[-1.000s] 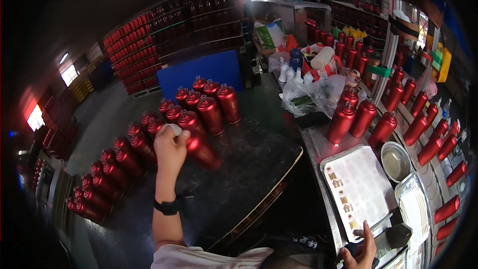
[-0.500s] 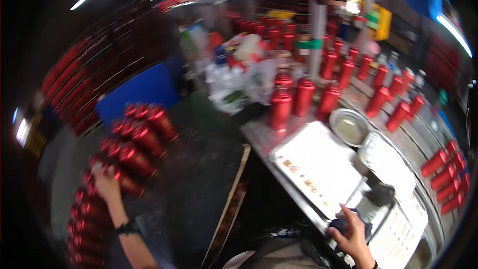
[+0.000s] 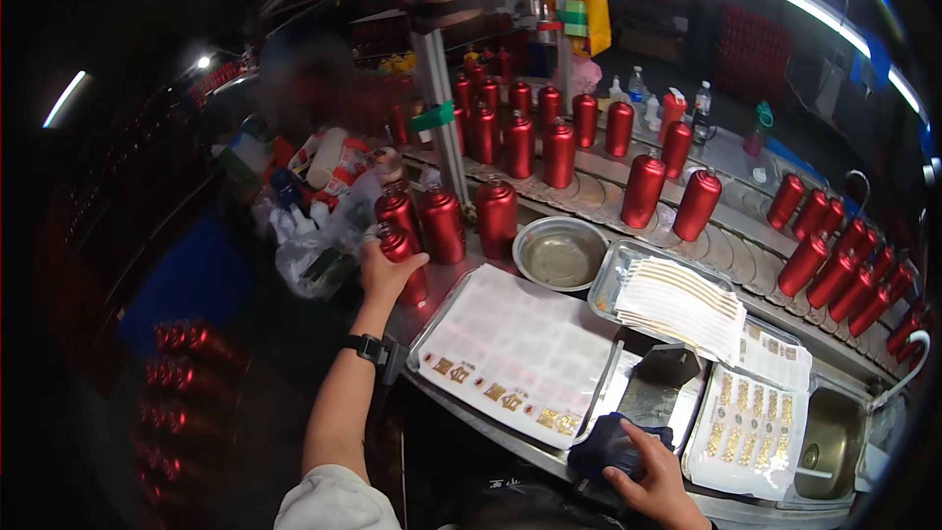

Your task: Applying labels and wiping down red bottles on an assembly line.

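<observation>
At the left end of the metal bench, my left hand (image 3: 383, 273) is wrapped round the upper part of an upright red bottle (image 3: 415, 286). More red bottles (image 3: 441, 227) stand close behind it. In my right hand (image 3: 655, 476) is a bunched dark blue cloth (image 3: 610, 449), held low at the bench's near edge with the index finger stretched over it. Between the hands lies a white decal sheet (image 3: 520, 334) with a row of gold and dark prints along its near side.
A metal bowl (image 3: 560, 253) and a tray of stacked paper strips (image 3: 677, 299) sit behind the sheet. Another gold-printed sheet (image 3: 751, 432) lies beside a sink (image 3: 832, 437). Red bottles line a conveyor (image 3: 731, 257) beyond. Several more bottles (image 3: 186, 373) are at lower left.
The view has swung right. My left hand has gone from the bottles on the dark table to a bottle on the bench. My right hand still holds the cloth.
</observation>
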Tool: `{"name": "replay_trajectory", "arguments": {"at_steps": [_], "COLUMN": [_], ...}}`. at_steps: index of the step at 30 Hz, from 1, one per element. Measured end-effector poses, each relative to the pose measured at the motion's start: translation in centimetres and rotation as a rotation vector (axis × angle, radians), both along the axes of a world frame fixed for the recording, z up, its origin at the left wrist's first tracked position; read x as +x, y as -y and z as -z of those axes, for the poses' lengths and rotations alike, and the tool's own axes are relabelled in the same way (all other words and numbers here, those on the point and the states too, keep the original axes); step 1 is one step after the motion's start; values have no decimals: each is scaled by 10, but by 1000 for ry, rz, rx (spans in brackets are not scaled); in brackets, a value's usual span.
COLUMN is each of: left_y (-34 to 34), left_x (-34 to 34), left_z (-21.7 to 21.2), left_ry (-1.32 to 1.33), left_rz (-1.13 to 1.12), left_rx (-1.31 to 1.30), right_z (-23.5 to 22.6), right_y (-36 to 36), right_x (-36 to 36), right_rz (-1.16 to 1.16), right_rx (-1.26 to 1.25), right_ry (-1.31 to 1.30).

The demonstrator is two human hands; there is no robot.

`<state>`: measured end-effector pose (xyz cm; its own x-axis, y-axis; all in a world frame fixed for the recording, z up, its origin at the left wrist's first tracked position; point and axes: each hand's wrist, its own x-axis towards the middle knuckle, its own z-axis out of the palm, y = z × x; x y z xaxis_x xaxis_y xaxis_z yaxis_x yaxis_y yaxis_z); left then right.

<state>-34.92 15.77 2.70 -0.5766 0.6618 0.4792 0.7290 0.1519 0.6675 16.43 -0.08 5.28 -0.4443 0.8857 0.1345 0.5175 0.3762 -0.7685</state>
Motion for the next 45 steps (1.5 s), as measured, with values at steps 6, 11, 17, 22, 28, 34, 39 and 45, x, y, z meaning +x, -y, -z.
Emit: {"name": "replay_trajectory", "arguments": {"at_steps": [6, 11, 17, 22, 28, 34, 39, 45], "left_y": [9, 68, 64, 36, 42, 30, 26, 41], "left_x": [29, 153, 299, 351, 388, 395, 400, 325], "left_z": [8, -80, -68, -29, 4, 4, -11, 30], "left_ry": [-147, 194, 723, 1557, 1168, 801, 415, 858], "left_rz": [18, 510, 1125, 1451, 1258, 1192, 1073, 1079], "left_rx": [271, 94, -466, -796, -834, -724, -756, -663], "right_z": [21, 37, 42, 51, 40, 67, 87, 69], "right_y": [-2, -26, -27, 13, 26, 16, 5, -3], "right_x": [31, 15, 11, 47, 78, 70, 57, 67], "right_rz": [257, 106, -39, 68, 248, 297, 364, 231], "right_rx": [-156, 165, 476, 83, -56, 66, 253, 58], "right_ry": [-79, 22, -21, -400, -13, 50, 91, 28]}}
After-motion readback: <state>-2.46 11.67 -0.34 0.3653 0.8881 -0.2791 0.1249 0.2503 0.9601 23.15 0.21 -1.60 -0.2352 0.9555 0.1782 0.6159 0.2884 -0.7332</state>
